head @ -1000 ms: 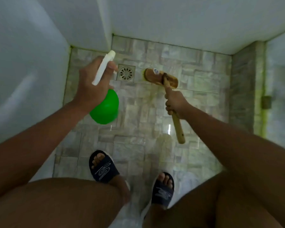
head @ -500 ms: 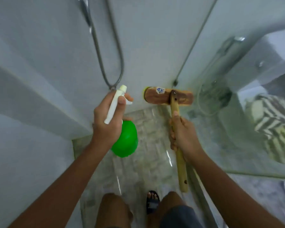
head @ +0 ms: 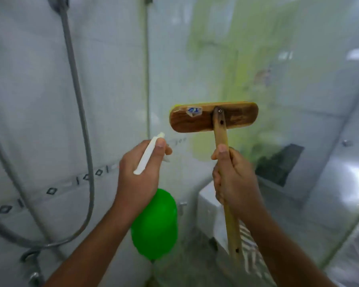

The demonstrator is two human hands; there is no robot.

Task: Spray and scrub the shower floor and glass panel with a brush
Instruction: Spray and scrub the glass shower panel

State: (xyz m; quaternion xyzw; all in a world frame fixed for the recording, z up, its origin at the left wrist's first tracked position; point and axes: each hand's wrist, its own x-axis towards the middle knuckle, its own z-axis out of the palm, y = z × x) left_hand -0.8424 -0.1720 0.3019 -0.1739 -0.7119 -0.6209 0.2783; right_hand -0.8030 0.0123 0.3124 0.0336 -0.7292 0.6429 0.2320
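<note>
The fingers [head: 220, 177] of the right hand [head: 233, 179] are curled tight round the round wooden handle of the scrub brush [head: 214, 117], thumb laid up along the shaft. Above them the flat, oblong brush head of dark, worn wood carries a torn sticker, and its yellow bristles face the glass panel [head: 267, 59]; I cannot tell whether they touch it. To their left, the left hand [head: 141, 175] grips the neck of the spray bottle [head: 154, 224], fingers wrapped under its slim white nozzle, with the smooth, rounded green body hanging below the palm.

The glass beyond the bristles shows pale yellow-green streaks, which looks to me like cleaner already applied, so the panel scrub seems only just under way. The shower floor is hardly in view below the wrists; I cannot judge it. Left of the bottle, a grey ribbed shower hose [head: 79, 112] loops down the glossy white wall tiles [head: 29, 100].
</note>
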